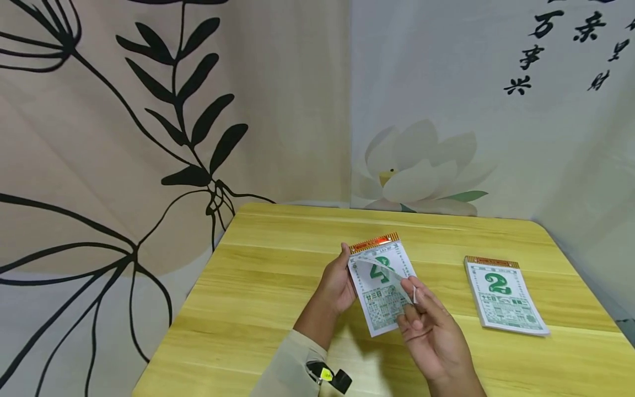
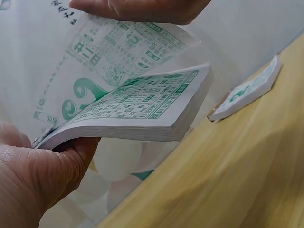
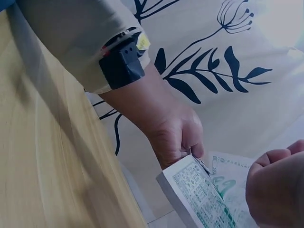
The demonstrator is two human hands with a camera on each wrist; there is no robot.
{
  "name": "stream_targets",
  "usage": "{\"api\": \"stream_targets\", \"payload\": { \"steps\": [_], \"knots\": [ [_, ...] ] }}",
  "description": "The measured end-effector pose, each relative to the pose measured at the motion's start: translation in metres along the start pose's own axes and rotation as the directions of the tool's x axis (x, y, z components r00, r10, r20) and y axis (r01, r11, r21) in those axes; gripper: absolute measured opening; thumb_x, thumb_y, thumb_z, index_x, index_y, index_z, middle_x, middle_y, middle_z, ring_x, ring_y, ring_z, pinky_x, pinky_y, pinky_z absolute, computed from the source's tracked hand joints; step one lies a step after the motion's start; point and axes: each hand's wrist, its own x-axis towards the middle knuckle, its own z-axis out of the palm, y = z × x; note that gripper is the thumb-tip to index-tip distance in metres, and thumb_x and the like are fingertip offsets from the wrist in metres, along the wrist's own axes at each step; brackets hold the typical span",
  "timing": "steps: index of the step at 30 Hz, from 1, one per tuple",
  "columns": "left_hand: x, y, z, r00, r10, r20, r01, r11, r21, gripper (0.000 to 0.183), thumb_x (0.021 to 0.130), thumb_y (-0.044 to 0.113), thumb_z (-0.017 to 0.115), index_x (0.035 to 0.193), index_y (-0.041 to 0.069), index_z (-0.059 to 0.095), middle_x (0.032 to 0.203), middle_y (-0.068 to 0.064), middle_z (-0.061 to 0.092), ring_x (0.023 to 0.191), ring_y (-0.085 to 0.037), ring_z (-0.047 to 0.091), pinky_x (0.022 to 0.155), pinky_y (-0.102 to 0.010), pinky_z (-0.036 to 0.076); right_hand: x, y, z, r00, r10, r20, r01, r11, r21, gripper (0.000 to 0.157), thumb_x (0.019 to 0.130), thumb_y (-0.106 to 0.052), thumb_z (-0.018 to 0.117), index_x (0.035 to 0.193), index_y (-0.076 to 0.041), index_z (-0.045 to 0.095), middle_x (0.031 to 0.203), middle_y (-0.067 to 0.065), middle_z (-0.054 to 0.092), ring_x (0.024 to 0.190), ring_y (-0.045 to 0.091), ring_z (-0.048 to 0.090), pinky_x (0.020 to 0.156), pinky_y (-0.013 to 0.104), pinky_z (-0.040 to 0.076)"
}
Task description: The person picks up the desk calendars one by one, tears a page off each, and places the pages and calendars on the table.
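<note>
A tear-off calendar pad [image 1: 379,317] with a red and gold top band and green print is held tilted above the table. My left hand [image 1: 338,284] grips it near the band, thumb along the left edge. Its top sheet [image 2: 126,47], thin and see-through, is lifted away from the pages below in the left wrist view. My right hand [image 1: 436,336] pinches the lower right part of this sheet between thumb and fingers. Under the sheet, a large green number shows, partly covered. In the right wrist view, the right hand [image 3: 278,185] hides part of the sheet.
A second calendar pad [image 1: 506,298] showing a green 2 lies flat on the right of the wooden table [image 1: 268,275]. Behind the table hang printed cloths, one with black plants [image 1: 188,110], another with a pale lotus [image 1: 421,171]. A black device [image 3: 121,64] is strapped over the left sleeve.
</note>
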Motion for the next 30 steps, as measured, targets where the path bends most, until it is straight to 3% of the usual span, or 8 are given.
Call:
{"api": "stream_targets", "payload": {
  "steps": [7,18,26,30],
  "knots": [
    [0.001,-0.001,-0.001,1.000,-0.005,-0.011,0.005,1.000,-0.005,0.071,0.115,0.060,0.029,0.155,0.004,0.049,0.133,-0.009,0.070,0.123,-0.020,0.073,0.097,-0.035,0.063,0.001,-0.005,-0.002,1.000,0.023,-0.009,-0.022,0.995,0.094,0.042,0.121,-0.015,0.028,0.132,-0.008,0.068,0.124,-0.001,0.081,0.064,0.006,0.057,0.068,0.018,0.029],
    [0.003,-0.004,-0.007,1.000,0.020,-0.020,-0.019,0.998,0.053,0.074,0.114,0.061,0.031,0.159,0.005,0.046,0.153,-0.017,0.063,0.139,-0.028,0.066,0.108,-0.040,0.060,-0.003,-0.017,-0.003,1.000,-0.023,-0.009,0.024,0.976,0.214,0.043,0.121,-0.014,0.030,0.130,-0.002,0.070,0.126,0.008,0.081,0.061,0.009,0.041,0.068,0.020,0.026],
    [0.006,-0.004,-0.010,0.995,0.032,-0.092,-0.027,0.998,0.054,0.066,0.111,0.063,0.035,0.156,0.018,0.047,0.148,-0.013,0.065,0.135,-0.025,0.068,0.105,-0.037,0.060,-0.009,-0.032,-0.005,0.991,-0.073,0.111,0.035,0.949,0.312,0.053,0.121,-0.018,0.024,0.135,0.005,0.069,0.132,0.016,0.078,0.064,0.010,0.024,0.073,0.023,0.021],
    [0.007,-0.004,-0.012,0.995,0.039,-0.096,-0.033,0.998,0.059,0.066,0.110,0.064,0.035,0.157,0.018,0.046,0.148,-0.013,0.065,0.134,-0.025,0.068,0.106,-0.037,0.060,-0.013,-0.040,-0.008,0.987,-0.102,0.123,0.051,0.930,0.363,0.053,0.121,-0.019,0.022,0.137,0.006,0.066,0.133,0.017,0.077,0.063,0.013,0.029,0.073,0.023,0.018]
  ]
}}
